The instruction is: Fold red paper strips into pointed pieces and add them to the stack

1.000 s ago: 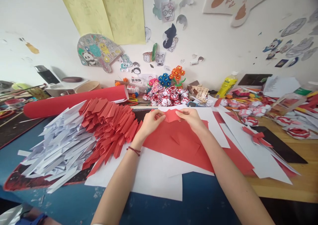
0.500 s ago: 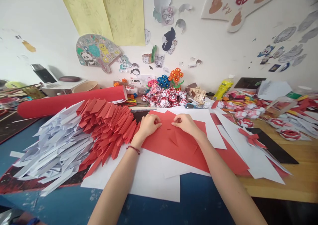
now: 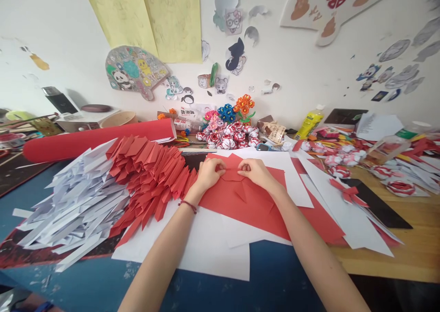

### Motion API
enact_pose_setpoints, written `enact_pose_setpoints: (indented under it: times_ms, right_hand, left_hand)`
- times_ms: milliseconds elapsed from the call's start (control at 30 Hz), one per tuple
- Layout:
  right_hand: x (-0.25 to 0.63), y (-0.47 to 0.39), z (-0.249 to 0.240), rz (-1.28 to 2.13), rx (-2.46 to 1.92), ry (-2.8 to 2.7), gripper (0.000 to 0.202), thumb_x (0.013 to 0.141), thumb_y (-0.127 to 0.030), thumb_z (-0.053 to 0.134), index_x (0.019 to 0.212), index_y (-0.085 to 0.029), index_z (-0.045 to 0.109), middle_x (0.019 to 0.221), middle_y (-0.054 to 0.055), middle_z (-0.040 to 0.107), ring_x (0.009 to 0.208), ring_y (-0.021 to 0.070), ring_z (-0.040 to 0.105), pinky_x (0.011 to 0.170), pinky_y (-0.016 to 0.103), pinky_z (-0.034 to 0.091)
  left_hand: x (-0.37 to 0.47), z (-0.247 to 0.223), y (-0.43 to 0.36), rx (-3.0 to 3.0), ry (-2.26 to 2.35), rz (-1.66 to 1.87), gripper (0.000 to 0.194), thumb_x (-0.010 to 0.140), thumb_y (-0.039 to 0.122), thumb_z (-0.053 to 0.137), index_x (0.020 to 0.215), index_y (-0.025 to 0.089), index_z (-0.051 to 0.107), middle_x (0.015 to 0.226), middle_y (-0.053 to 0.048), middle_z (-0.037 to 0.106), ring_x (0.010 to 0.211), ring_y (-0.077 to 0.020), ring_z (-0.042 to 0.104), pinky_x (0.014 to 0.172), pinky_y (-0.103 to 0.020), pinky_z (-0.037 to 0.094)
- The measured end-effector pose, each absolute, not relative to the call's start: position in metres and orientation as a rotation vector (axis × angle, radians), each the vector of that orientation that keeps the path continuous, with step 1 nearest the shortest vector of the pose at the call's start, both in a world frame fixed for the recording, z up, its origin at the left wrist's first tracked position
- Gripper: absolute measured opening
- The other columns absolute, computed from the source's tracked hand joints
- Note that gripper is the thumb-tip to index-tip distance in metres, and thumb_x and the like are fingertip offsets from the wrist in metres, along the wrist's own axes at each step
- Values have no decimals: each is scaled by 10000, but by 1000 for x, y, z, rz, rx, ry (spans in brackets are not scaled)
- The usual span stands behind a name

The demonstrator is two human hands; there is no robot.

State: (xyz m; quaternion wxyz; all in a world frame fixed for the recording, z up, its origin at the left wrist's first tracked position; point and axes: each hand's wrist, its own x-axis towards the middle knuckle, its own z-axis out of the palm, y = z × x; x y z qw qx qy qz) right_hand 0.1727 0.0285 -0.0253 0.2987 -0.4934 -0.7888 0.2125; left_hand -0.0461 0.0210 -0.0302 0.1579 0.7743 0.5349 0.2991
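Note:
Between my hands a small strip of red paper point(image 3: 233, 175) stretches over a larger red sheet point(image 3: 254, 215). The fingers of my left hand point(image 3: 211, 172) are pinched on its left end, and those of my right hand point(image 3: 254, 170) on its right end. Red on red makes the strip's outline hard to tell apart. A loose folded red piece point(image 3: 240, 193) lies just below. White sheets point(image 3: 220, 252) extend under the red one. To the left of my left hand is a heap of folded red strips point(image 3: 147, 169), beside a heap of white strips point(image 3: 79, 206).
A red paper roll point(image 3: 99, 140) lies behind the heaps. Red-and-white paper flowers point(image 3: 235, 135) sit at the wall. A yellow bottle point(image 3: 309, 123) stands right of them. White sheets, a black piece point(image 3: 381, 204) and paper scraps cover the right side.
The red strip between my hands now shows more of its lower edge. My left hand has shifted slightly to the right, still pinching.

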Motion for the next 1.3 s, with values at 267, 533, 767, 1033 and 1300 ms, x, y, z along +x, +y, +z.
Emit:
enact_pose_setpoints:
  times_ms: [267,533,767,1033,1300]
  right_hand:
    - [169,19,-23,374,-1174,-2156,129,784,-78,666,849,-184,702,848,33,672,736,158,596,696,283,451]
    - [168,8,-23,131,-1130,-2309,185,889,-64,542,921,-172,689,906,66,668,877,204,605,796,317,465]
    - [165,3,-23,-17,-1088,-2388,285,922,-44,423,975,-173,671,933,81,657,908,214,582,817,341,467]
    - [165,-4,-22,-240,-1105,-2522,324,882,38,390,846,-145,655,811,64,611,797,197,532,746,316,431]
    - [161,-9,-20,-400,-1114,-2585,270,874,40,450,805,-137,642,790,58,599,784,193,527,720,305,395]
  left_hand:
    - [-45,-26,15,2551,1465,864,140,841,169,616,920,229,715,950,-39,723,950,-228,551,827,-368,361]
    - [-47,-28,14,2757,1267,820,293,917,102,437,974,169,716,863,-77,675,872,-215,492,786,-334,411]
    - [-45,-26,9,2821,1218,820,370,936,76,352,1035,172,695,924,-89,655,927,-223,464,830,-349,420]
    - [-48,-19,5,2942,1213,688,345,970,148,360,983,168,704,889,-86,641,877,-218,445,791,-347,394]
    - [-47,-16,2,3036,1255,549,259,954,182,458,995,192,714,841,-68,641,872,-212,462,735,-343,349]
